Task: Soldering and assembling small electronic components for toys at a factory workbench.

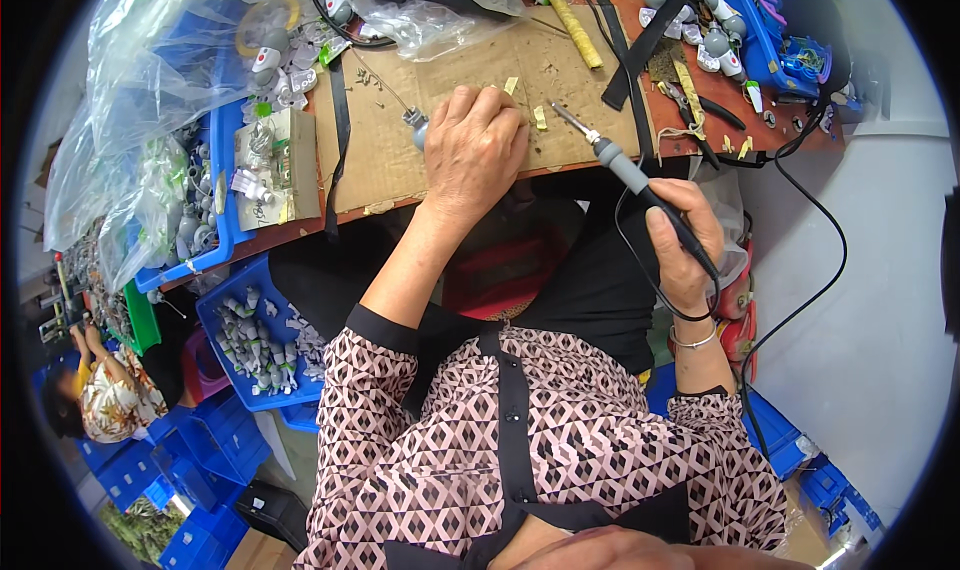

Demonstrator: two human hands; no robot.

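Over the cardboard sheet (400, 170) on the bench, my left hand (475, 150) is closed around a small grey rounded part (420, 134), mostly hidden under the fingers. A thin wire (385, 85) runs from the part's metal end up to the left. My right hand (685, 235) grips a soldering iron (625, 167) with a grey-and-black handle. The iron's tip points up and left, a short way right of my left hand and apart from the part. Small yellow tape scraps (540, 118) lie between the tip and my left fingers.
Pliers (715, 120) lie right of the cardboard. Blue bins of grey and white parts stand at the bench's left (228, 185) and right (745, 30); another blue bin (260, 400) sits lower left. The iron's black cord (835, 255) loops at right. Another person (120, 395) sits far left.
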